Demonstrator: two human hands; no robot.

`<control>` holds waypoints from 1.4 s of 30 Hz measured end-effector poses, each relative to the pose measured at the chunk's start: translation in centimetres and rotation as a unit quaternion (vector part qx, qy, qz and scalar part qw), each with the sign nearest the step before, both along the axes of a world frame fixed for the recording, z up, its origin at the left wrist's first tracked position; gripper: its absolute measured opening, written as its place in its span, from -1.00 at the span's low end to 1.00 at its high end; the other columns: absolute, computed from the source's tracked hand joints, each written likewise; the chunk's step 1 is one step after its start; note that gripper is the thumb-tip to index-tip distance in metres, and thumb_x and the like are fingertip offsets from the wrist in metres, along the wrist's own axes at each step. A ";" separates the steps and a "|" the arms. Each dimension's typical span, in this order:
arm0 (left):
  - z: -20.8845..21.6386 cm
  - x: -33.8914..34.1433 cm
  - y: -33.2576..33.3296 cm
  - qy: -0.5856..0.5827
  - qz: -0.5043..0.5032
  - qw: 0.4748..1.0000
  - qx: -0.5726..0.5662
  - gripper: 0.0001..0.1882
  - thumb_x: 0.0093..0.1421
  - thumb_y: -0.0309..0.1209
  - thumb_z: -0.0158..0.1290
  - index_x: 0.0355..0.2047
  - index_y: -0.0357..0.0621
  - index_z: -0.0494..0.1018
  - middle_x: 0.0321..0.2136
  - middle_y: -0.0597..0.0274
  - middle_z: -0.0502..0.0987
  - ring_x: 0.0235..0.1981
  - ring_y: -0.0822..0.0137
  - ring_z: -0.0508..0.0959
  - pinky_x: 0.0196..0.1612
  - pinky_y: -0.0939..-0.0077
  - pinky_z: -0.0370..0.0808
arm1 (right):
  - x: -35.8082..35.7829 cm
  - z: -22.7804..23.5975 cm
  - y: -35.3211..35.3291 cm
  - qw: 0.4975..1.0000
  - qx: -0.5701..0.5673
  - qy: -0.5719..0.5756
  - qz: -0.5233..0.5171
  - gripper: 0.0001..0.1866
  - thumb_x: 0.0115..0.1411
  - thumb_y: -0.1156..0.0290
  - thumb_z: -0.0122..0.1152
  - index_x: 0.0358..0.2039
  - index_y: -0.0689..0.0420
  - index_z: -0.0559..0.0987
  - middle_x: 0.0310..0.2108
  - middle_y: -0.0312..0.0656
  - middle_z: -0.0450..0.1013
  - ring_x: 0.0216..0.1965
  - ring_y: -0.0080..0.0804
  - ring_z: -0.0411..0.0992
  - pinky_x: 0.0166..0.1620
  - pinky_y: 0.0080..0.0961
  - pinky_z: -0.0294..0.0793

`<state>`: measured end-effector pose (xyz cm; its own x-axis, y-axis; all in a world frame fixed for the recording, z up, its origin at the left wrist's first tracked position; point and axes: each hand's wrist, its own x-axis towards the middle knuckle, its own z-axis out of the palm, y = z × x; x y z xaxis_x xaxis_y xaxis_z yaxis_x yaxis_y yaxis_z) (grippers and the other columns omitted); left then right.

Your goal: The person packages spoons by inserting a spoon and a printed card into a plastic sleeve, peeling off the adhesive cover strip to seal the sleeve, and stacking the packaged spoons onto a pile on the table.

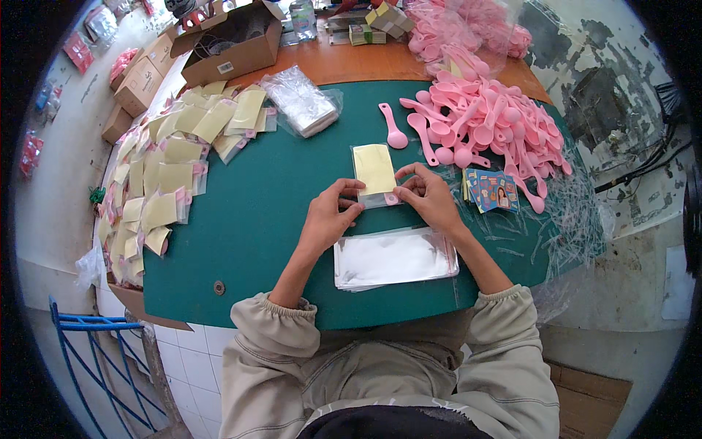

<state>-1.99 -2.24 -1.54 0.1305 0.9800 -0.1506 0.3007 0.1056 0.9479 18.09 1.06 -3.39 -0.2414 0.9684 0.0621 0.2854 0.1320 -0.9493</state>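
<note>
A clear plastic bag (374,199) with a pale yellow card (374,169) in it lies on the green table between my hands. A bit of pink shows through its lower right corner. My left hand (332,210) grips the bag's left edge between thumb and fingers. At the right edge, my right hand (430,196) pinches the bag beside the pink part. Just below lies a stack of flat clear bags (395,257). Right of my right hand is a small pile of printed blue cards (494,192). One pink spoon (393,127) rests above the bag.
A large heap of pink spoons (482,117) covers the right side, with clear plastic strips (563,212) below it. Many packed bags with yellow cards (172,150) spread over the left. A bundle of clear bags (301,101) and an open cardboard box (232,55) stand at the back.
</note>
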 end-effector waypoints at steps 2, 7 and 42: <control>0.1 -0.1 -0.2 0.012 0.002 1.000 0.008 -0.64 0.02 -0.54 0.06 -0.11 -0.19 0.35 -0.27 0.14 0.47 -0.36 0.42 0.51 -0.40 0.57 0.51 | -0.1 0.3 -0.2 1.000 0.001 -0.021 -0.002 -0.77 0.00 0.39 0.21 -0.33 0.17 0.44 -0.61 -0.27 0.45 -0.63 -0.71 0.29 -0.56 -0.70 0.23; -0.5 -2.9 0.6 0.089 0.059 0.987 0.124 -0.60 -0.01 -0.54 0.07 -0.10 -0.20 0.38 -0.18 0.10 0.45 -0.34 0.32 0.50 -0.25 0.49 0.45 | 0.2 1.7 -0.1 0.983 0.117 -0.133 -0.040 -0.78 0.02 0.42 0.15 -0.30 0.19 0.45 -0.52 -0.17 0.44 -0.54 -0.43 0.38 -0.42 -0.49 0.35; 1.9 2.7 -0.9 -0.088 -0.167 0.981 0.039 -0.87 0.04 -0.50 0.10 -0.39 -0.26 0.42 -0.36 0.28 0.49 -0.32 0.50 0.48 -0.23 0.59 0.45 | 2.0 0.5 2.2 0.922 0.245 -0.265 -0.142 -0.86 0.04 0.42 0.10 -0.40 0.21 0.43 -0.37 -0.03 0.35 -0.31 -0.05 0.34 -0.24 -0.26 0.37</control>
<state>0.70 -3.16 0.34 0.4637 0.8857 -0.0224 0.1371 -0.0468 0.9895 20.10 3.26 -2.91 -0.1052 0.8847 0.4542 0.7805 0.3564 -0.5135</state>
